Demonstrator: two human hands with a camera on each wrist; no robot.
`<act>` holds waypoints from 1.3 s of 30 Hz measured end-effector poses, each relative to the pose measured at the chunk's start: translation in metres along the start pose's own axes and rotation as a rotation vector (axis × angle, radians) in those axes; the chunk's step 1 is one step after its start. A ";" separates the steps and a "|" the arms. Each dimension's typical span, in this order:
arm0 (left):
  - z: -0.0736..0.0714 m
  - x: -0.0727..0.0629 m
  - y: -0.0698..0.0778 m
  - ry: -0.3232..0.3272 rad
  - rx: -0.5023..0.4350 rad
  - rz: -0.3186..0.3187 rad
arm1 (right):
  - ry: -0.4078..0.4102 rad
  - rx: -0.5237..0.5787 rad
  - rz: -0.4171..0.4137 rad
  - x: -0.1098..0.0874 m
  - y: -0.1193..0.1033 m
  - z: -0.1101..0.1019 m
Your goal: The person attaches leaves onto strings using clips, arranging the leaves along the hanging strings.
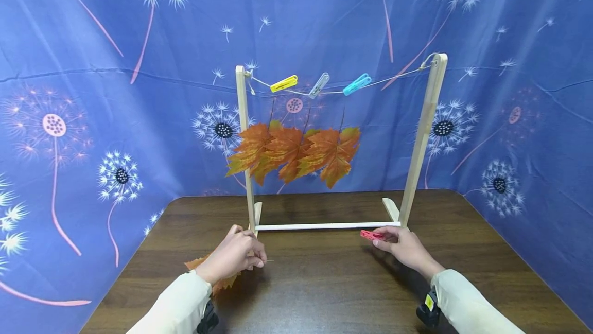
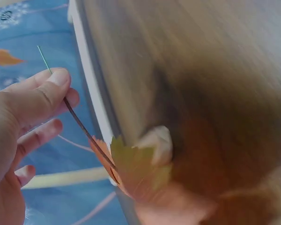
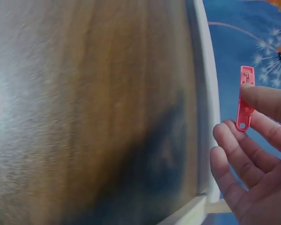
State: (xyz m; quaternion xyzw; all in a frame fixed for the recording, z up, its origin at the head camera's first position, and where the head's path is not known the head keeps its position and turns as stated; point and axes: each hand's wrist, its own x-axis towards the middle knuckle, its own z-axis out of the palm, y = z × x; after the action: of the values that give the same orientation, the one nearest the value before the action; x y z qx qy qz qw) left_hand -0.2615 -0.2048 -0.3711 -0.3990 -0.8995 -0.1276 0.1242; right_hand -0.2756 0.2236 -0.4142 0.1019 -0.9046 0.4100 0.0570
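Note:
My left hand (image 1: 238,252) pinches the thin stem (image 2: 76,118) of an artificial maple leaf (image 2: 140,166) between thumb and forefinger. In the head view that leaf (image 1: 225,283) is partly covered by the hand and sleeve, over the table's left side. My right hand (image 1: 404,246) holds a red clothespin (image 3: 245,101) between thumb and fingers, near the foot of the right post. Three orange maple leaves (image 1: 331,154) hang in a row below a string (image 1: 394,76) that carries a yellow clothespin (image 1: 284,84), a grey one (image 1: 319,86) and a light blue one (image 1: 357,84).
The string is tied between a left wooden post (image 1: 242,97) and a right wooden post (image 1: 423,138). A white rod (image 1: 324,226) joins them low down. The frame stands on a brown table (image 1: 319,293), with a blue dandelion-print cloth (image 1: 176,40) behind.

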 end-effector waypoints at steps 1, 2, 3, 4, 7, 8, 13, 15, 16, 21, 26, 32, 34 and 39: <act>-0.001 0.004 0.002 -0.004 -0.025 -0.014 | 0.006 0.003 -0.008 0.001 -0.003 -0.001; -0.003 0.007 0.004 -0.009 -0.053 -0.032 | 0.010 0.008 -0.014 0.002 -0.006 -0.003; -0.005 0.011 0.006 -0.010 -0.074 -0.044 | 0.013 0.017 -0.015 0.002 -0.009 -0.004; -0.006 0.015 0.008 -0.010 -0.090 -0.054 | 0.017 0.022 -0.020 0.003 -0.012 -0.006; -0.012 0.028 0.015 0.005 -0.153 -0.078 | 0.039 0.038 -0.038 0.006 -0.021 -0.011; -0.014 0.032 0.017 0.013 -0.175 -0.085 | 0.041 0.044 -0.049 0.007 -0.025 -0.013; -0.027 0.051 0.027 0.067 -0.334 -0.145 | 0.064 0.050 -0.124 0.011 -0.041 -0.022; -0.032 0.058 0.031 0.081 -0.414 -0.172 | 0.074 0.035 -0.150 0.012 -0.046 -0.025; -0.034 0.061 0.033 0.087 -0.451 -0.180 | 0.077 0.024 -0.160 0.012 -0.049 -0.027; -0.044 0.074 0.042 0.100 -0.530 -0.202 | 0.075 -0.001 -0.152 0.017 -0.060 -0.038; -0.053 0.085 0.054 0.107 -0.537 -0.224 | 0.079 0.030 -0.149 0.020 -0.070 -0.052; -0.062 0.102 0.068 0.151 -0.535 -0.252 | 0.111 0.038 -0.164 0.022 -0.088 -0.074; -0.066 0.109 0.073 0.168 -0.545 -0.268 | 0.125 0.019 -0.181 0.023 -0.096 -0.082; -0.075 0.126 0.085 0.209 -0.576 -0.294 | 0.153 -0.029 -0.204 0.026 -0.115 -0.102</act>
State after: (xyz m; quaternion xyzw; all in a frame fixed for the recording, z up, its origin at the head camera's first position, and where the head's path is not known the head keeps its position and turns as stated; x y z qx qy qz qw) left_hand -0.2706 -0.0872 -0.2487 -0.2686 -0.8568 -0.4331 0.0781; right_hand -0.2723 0.2229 -0.2579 0.1608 -0.8885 0.3954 0.1687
